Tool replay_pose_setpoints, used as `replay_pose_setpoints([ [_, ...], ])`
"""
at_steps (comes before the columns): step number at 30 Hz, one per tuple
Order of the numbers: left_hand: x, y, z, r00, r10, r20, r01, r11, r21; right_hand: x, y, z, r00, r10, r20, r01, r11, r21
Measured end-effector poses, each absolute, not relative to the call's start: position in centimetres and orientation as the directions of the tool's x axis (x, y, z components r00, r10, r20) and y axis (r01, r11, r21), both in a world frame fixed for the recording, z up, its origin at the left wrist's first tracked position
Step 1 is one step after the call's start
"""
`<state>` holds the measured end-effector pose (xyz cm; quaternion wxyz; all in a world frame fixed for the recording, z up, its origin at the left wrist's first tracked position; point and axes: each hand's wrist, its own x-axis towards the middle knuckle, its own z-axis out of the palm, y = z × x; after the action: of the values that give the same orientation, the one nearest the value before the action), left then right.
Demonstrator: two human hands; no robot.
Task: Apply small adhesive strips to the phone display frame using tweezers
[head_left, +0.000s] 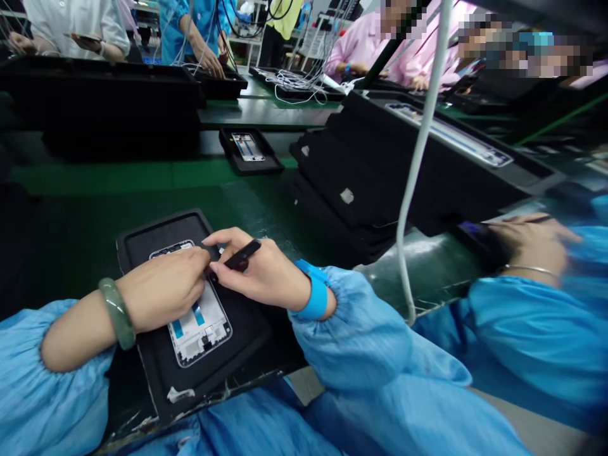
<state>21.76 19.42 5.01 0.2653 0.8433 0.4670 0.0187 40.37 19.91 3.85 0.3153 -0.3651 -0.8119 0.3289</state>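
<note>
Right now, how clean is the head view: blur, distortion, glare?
Head view: sharp at centre on the left hand, right hand and phone frame; the co-worker's hand at right is smeared; wide-angle bending curves the white cable; soft sheen on the green belt.

1. A white phone frame [197, 323] lies in a black tray [223, 348] on the green surface [71, 240].
2. The left hand [166, 288] presses its fingertips on the frame.
3. The right hand [259, 272] holds a thin black tool [242, 254], fingers just beside the left hand's.
4. A second tray [250, 152] holding another frame sits farther back, well apart.
5. A co-worker's blue sleeve [522, 335] is at right.
</note>
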Motion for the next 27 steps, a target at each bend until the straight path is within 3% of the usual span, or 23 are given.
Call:
replay_pose_setpoints([
  [3,20.5,19.6,5.1,0.359,0.927,-0.111,0.683,-0.180,0.708,40.5,20.2,3.8,-0.440,0.881,0.175,0.163,0.270,-0.949],
  [6,19.3,19.3,5.1,0.223,0.950,-0.220,0.467,0.094,0.879,40.2,20.6,3.6,-0.349,0.933,0.089,-0.122,0.049,-0.991],
  [9,19.3,18.1,4.5,0.334,0.866,-0.371,0.285,0.283,0.916,39.2,20.8,3.1,-0.316,0.947,0.051,-0.249,-0.031,-0.968],
  [12,20.1,16.9,3.9,0.334,0.851,-0.406,0.180,0.365,0.913,38.2,20.6,2.6,-0.345,0.937,0.049,-0.280,-0.053,-0.959],
  [17,20.3,16.2,3.4,0.267,0.873,-0.409,0.085,0.402,0.912,37.5,20.1,2.7,-0.399,0.904,0.153,-0.211,0.072,-0.975],
  [23,19.3,16.5,3.5,0.236,0.861,-0.450,0.159,0.423,0.892,37.5,20.1,2.9,-0.439,0.779,0.448,-0.053,0.475,-0.878],
  [27,19.0,16.8,3.5,0.238,0.862,-0.448,0.220,0.402,0.889,37.7,20.5,2.9,-0.496,0.735,0.463,-0.022,0.522,-0.852],
])
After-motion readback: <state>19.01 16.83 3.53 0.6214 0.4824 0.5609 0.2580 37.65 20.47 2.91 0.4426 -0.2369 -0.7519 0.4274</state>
